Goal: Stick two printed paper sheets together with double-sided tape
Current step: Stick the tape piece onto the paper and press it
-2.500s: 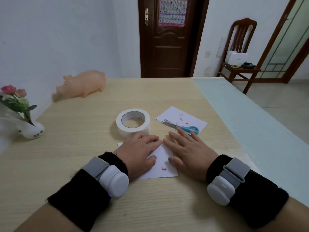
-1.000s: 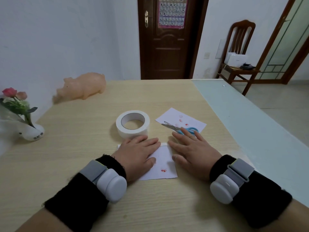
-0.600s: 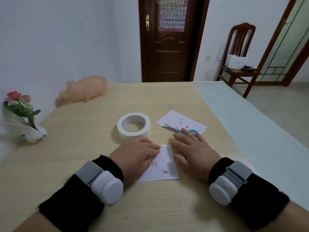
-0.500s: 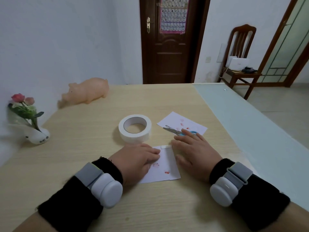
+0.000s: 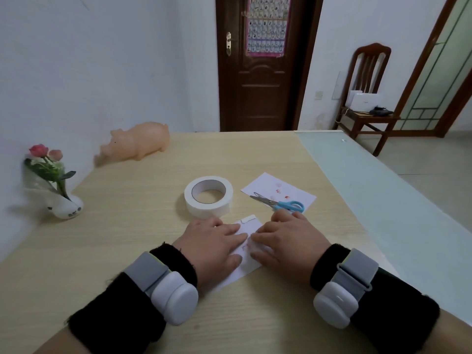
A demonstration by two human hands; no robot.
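Observation:
A small white printed sheet (image 5: 247, 227) lies on the wooden table in front of me, with a strip of white tape (image 5: 248, 219) along its far edge. My left hand (image 5: 213, 242) lies flat on its left part. My right hand (image 5: 287, 238) lies flat on its right part, fingers pointing left, fingertips almost meeting the left hand's. A roll of white double-sided tape (image 5: 208, 195) stands just beyond the left hand. A second printed sheet (image 5: 278, 190) lies further right, with blue-handled scissors (image 5: 278, 203) on it.
A pink toy pig (image 5: 138, 144) sits at the table's far left. A white vase with roses (image 5: 55, 185) stands by the left wall. A pale green strip (image 5: 370, 190) runs along the table's right side. A wooden chair (image 5: 365, 98) stands beyond the table.
My right hand has slid left onto the near sheet, closing the gap to the left hand. The sheet has turned slightly. The left hand stays flat on it.

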